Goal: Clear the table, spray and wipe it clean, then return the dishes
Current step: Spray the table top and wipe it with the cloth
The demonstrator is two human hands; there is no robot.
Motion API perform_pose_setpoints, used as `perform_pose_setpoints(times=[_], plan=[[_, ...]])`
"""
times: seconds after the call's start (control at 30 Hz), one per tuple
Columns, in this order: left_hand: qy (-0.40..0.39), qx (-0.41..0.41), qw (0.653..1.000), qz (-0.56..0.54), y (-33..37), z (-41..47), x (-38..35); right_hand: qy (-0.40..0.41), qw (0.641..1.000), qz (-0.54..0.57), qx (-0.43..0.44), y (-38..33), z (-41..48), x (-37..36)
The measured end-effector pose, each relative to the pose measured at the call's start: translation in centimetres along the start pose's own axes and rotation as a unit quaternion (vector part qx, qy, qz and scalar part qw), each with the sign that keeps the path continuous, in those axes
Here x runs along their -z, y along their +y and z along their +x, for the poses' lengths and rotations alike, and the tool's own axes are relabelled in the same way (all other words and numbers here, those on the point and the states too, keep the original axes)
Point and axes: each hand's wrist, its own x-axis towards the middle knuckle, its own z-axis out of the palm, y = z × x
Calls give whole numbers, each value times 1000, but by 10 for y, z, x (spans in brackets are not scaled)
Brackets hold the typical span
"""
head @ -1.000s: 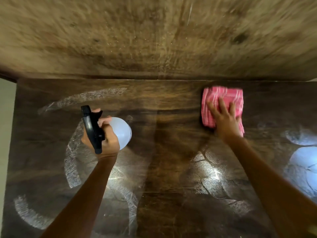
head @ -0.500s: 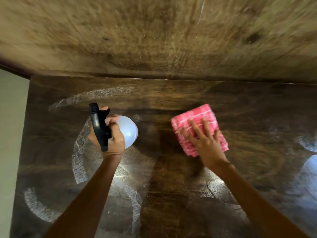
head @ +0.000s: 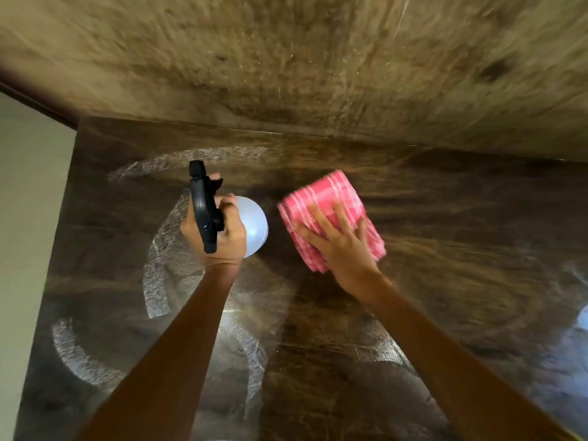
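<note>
Wiping looks to be the step in hand: the right hand [head: 345, 249] presses flat, fingers spread, on the pink cloth [head: 321, 198] on the desk [head: 477, 256], just beside the left hand [head: 224, 240] gripping the spray bottle [head: 256, 224], and next the cloth probably needs sweeping over the wet streaks [head: 156, 281] beneath the left arm
</note>
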Motion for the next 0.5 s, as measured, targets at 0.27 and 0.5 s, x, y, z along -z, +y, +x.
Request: perform_pose_setpoints(times=[0.27, 0.5], plan=[[-19, -18, 999, -19, 8, 1, 2, -16, 969, 94, -229, 30, 27, 28], [-98, 41, 993, -59, 14, -13, 35, -33, 997, 34, -58, -79, -61, -33]])
